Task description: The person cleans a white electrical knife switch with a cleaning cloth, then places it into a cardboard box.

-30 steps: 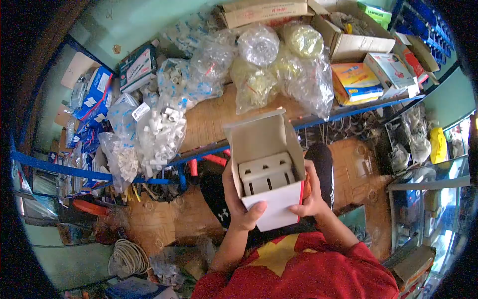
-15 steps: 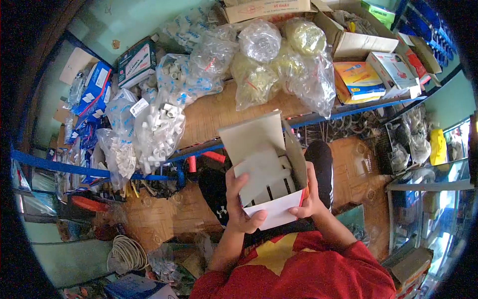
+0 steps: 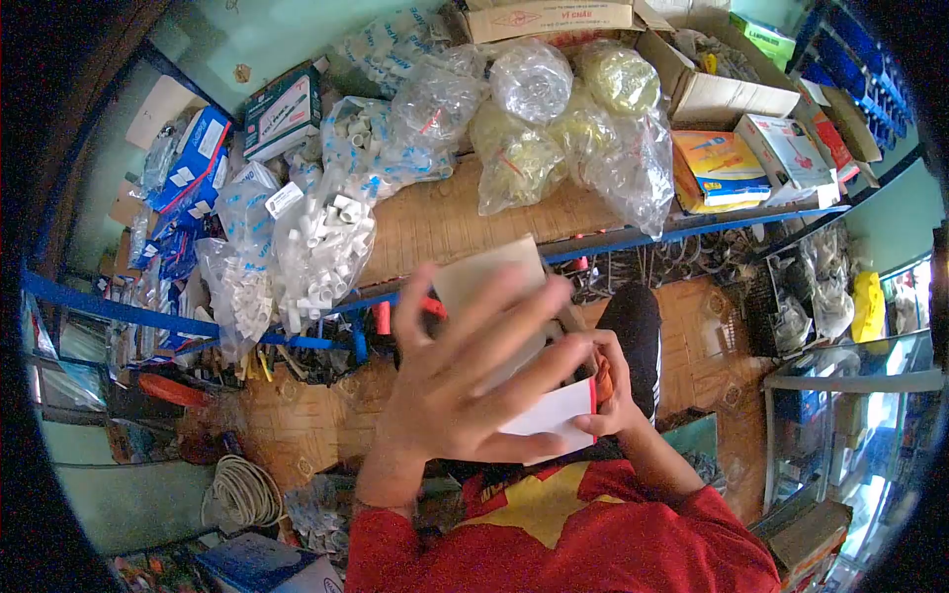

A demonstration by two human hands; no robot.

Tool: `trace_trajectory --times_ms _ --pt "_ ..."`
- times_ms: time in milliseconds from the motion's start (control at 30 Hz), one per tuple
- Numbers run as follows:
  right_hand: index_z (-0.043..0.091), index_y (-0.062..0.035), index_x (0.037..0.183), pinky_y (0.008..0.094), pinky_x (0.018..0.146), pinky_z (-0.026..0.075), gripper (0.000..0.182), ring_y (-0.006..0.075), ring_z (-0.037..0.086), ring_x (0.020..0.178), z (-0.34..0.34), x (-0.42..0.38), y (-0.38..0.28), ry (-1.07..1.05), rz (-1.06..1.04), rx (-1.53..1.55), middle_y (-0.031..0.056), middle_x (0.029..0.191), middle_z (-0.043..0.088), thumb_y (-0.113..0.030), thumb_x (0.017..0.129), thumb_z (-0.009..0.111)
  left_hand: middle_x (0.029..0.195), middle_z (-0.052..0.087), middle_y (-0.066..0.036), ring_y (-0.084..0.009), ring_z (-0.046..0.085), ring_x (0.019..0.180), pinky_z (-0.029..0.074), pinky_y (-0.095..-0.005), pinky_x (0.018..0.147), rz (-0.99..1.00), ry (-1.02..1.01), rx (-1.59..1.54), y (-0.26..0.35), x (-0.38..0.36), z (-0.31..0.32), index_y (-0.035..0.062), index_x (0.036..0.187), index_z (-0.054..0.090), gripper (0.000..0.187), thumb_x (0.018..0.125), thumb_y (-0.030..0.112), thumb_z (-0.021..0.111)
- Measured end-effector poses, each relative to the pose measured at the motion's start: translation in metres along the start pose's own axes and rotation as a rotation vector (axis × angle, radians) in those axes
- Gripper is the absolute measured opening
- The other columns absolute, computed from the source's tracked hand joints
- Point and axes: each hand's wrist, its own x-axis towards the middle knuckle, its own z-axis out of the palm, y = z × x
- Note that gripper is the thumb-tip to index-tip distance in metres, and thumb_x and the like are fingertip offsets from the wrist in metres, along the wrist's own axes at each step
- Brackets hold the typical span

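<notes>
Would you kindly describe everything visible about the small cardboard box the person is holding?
The cardboard box is small, white outside with a red edge, and its inner flap looks plain grey-brown card. It is held in front of the person's chest, above the floor. The left hand lies spread over its top, fingers on the flap, hiding most of the opening and any contents. The right hand grips its right side, thumb on the white front face.

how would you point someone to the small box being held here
Start at the blue-edged wooden shelf heaped with plastic bags of fittings, then drop straight down to the two hands in front of the red shirt. The small box sits between them: white front, red edge, grey flap up, left hand spread over it.
</notes>
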Motion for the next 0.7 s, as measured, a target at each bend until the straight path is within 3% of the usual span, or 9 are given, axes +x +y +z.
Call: trace_trajectory --times_ms 100,133,233,267,367,533,700 --pt "0.034 0.0013 0.127 0.0347 0.101 0.033 0.093 0.0224 0.044 0.116 0.007 0.002 -0.011 0.0 0.005 0.024 0.014 0.122 0.045 -0.027 0.054 0.083 0.11 0.062 -0.008 -0.0269 0.059 0.107 0.025 -0.0571 0.103 0.06 -0.168 -0.049 -0.001 0.01 0.012 0.0143 0.123 0.058 0.07 0.069 0.058 0.07" --pt "0.034 0.0013 0.127 0.0348 0.101 0.033 0.093 0.0226 0.044 0.116 0.003 0.0 -0.005 -0.02 -0.023 -0.021 0.0142 0.122 0.045 -0.027 0.054 0.083 0.106 0.062 -0.007 -0.0237 0.06 0.098 0.032 -0.0531 0.098 0.051 -0.136 -0.093 -0.004 0.008 0.013 0.0135 0.119 0.062 0.065 0.067 0.051 0.074" --pt "0.032 0.0012 0.128 0.0351 0.101 0.032 0.094 0.0236 0.044 0.118 0.001 -0.004 0.002 -0.007 -0.027 -0.016 0.0147 0.124 0.044 -0.028 0.055 0.083 0.099 0.061 -0.006 -0.0239 0.058 0.087 0.036 -0.0486 0.09 -0.117 -0.11 -0.164 -0.008 -0.005 0.002 0.0118 0.112 0.066 0.057 0.07 0.051 0.071" --pt "0.032 0.0013 0.129 0.0351 0.101 0.032 0.094 0.0237 0.044 0.118 0.001 -0.004 0.0 0.017 -0.01 -0.005 0.0147 0.124 0.043 -0.028 0.055 0.083 0.094 0.06 -0.007 -0.0251 0.055 0.083 0.036 -0.0458 0.085 -0.124 -0.121 -0.193 -0.011 -0.007 0.0 0.0106 0.103 0.07 0.049 0.073 0.049 0.068" --pt "0.03 0.0013 0.129 0.0346 0.101 0.032 0.097 0.0237 0.044 0.117 -0.008 -0.006 0.004 0.042 -0.006 -0.05 0.0142 0.122 0.043 -0.031 0.055 0.083 0.097 0.057 -0.005 -0.0241 0.053 0.089 0.035 -0.0435 0.087 -0.107 -0.157 -0.188 -0.016 -0.023 0.003 0.0108 0.104 0.069 0.042 0.072 0.038 0.073" --pt "0.032 0.0015 0.127 0.0336 0.099 0.034 0.095 0.0228 0.047 0.112 -0.007 0.004 -0.002 0.058 -0.02 -0.04 0.0134 0.117 0.046 -0.029 0.053 0.082 0.105 0.06 -0.008 -0.0277 0.055 0.097 0.042 -0.0387 0.087 -0.216 -0.073 -0.395 -0.02 -0.047 0.023 0.0073 0.102 0.069 0.028 0.078 0.022 0.07" --pt "0.033 0.0005 0.126 0.0331 0.098 0.036 0.094 0.0223 0.048 0.111 -0.007 0.002 0.001 0.046 -0.015 -0.031 0.0133 0.117 0.046 -0.028 0.052 0.083 0.103 0.062 -0.007 -0.0265 0.057 0.095 0.041 -0.0379 0.088 -0.275 0.001 -0.521 -0.025 -0.052 0.023 0.0065 0.096 0.068 0.023 0.077 0.018 0.071"
